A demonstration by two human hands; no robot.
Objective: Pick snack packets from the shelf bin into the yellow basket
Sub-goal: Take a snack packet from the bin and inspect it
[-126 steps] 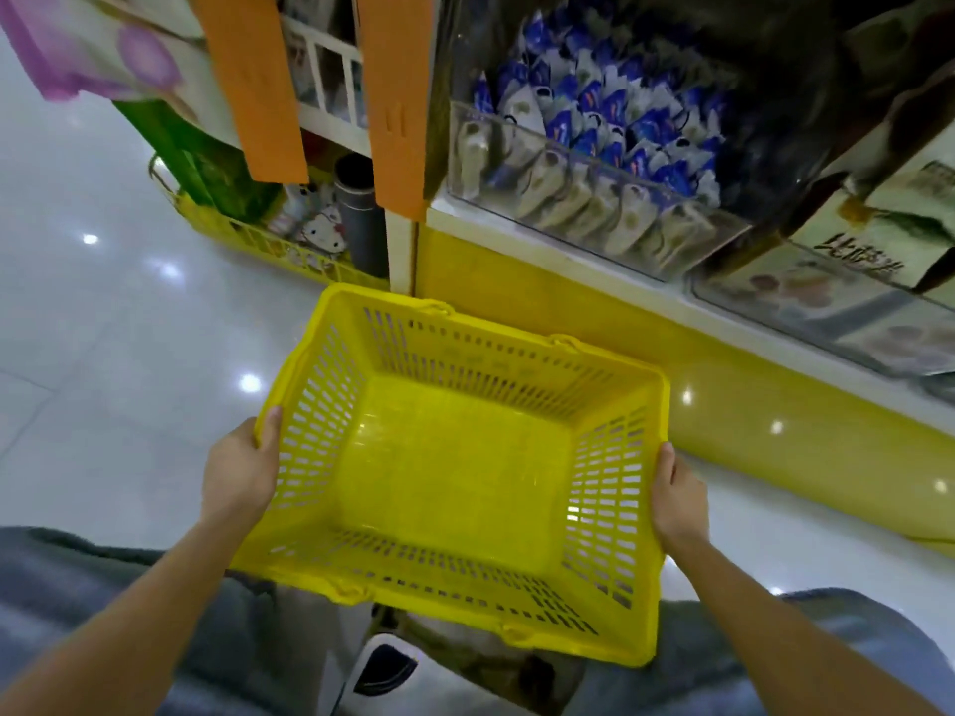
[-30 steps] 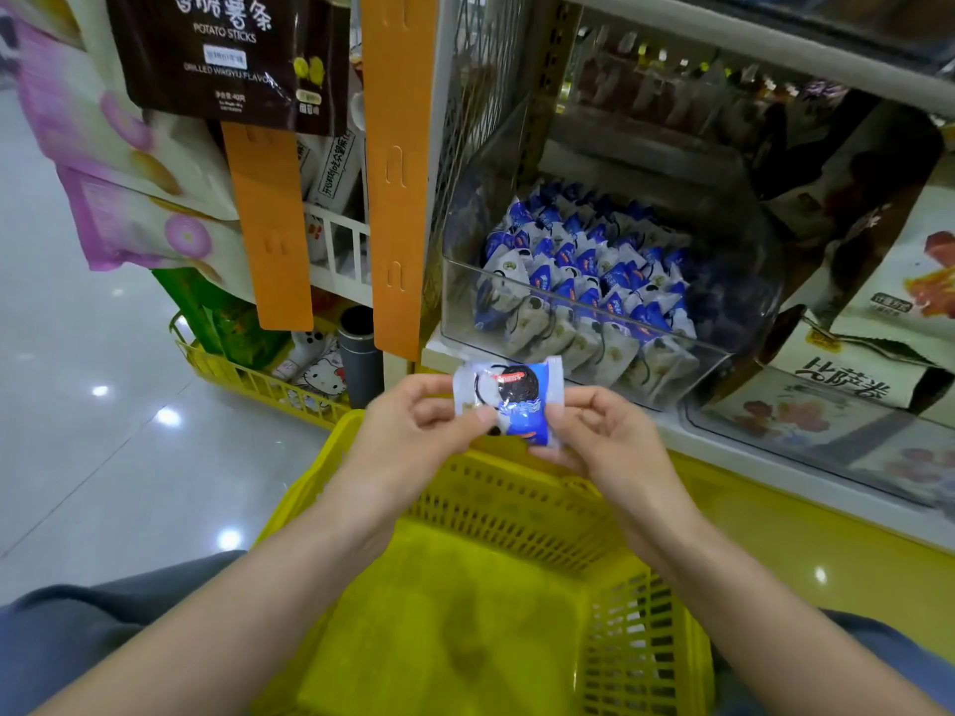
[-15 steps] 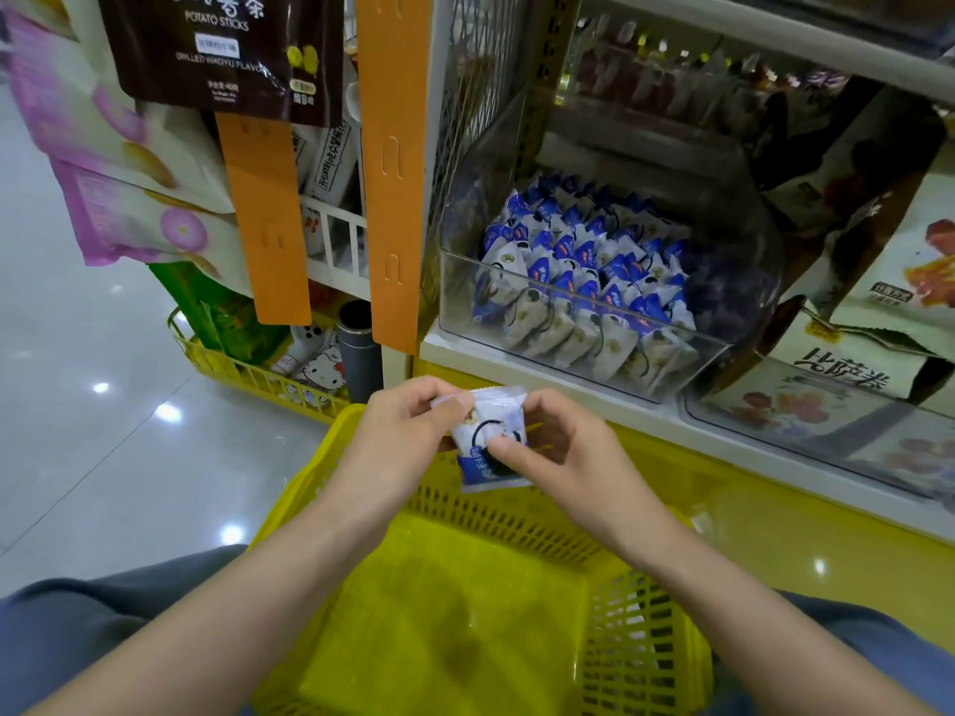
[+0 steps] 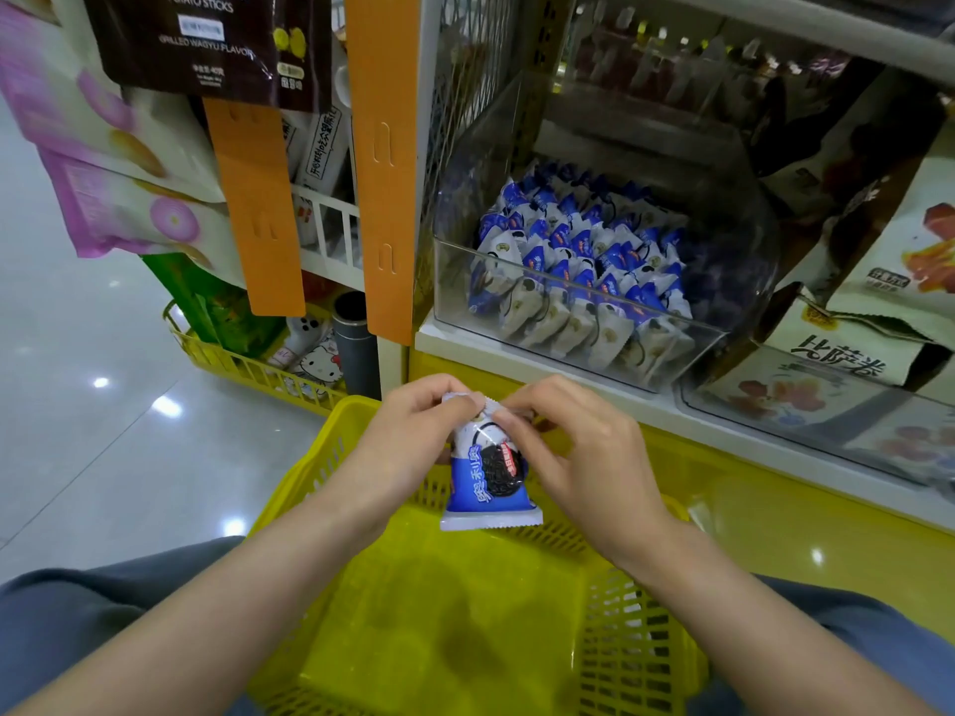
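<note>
We see both hands meeting over the snack packet (image 4: 488,483). The left hand (image 4: 413,436) pinches its top edge between thumb and curled fingertips, and the right hand (image 4: 584,452) pinches the same sealed edge from the other side, its other fingers loosely bent. The packet hangs upright below the two grips, white at the top and blue lower down, with a dark round biscuit printed on its front.

We find it held in the air above the far end of the yellow basket (image 4: 305,472), not touching it. The basket sits low in front of us, between legs in blue-grey trousers (image 4: 77,612).

Beyond the hands, on the white shelf (image 4: 517,364), stands the clear shelf bin (image 4: 579,289), and we see it packed with rows of matching blue and white packets (image 4: 584,261). To its right lie larger snack bags (image 4: 847,354) behind another clear front. Left of the bin an orange strip (image 4: 385,162) hangs down the shelf post, with a second orange strip (image 4: 256,209) beside it and a dark potato sticks bag (image 4: 206,43) above. A small yellow wire rack (image 4: 243,369) sits on the glossy floor (image 4: 77,431) at the left.
</note>
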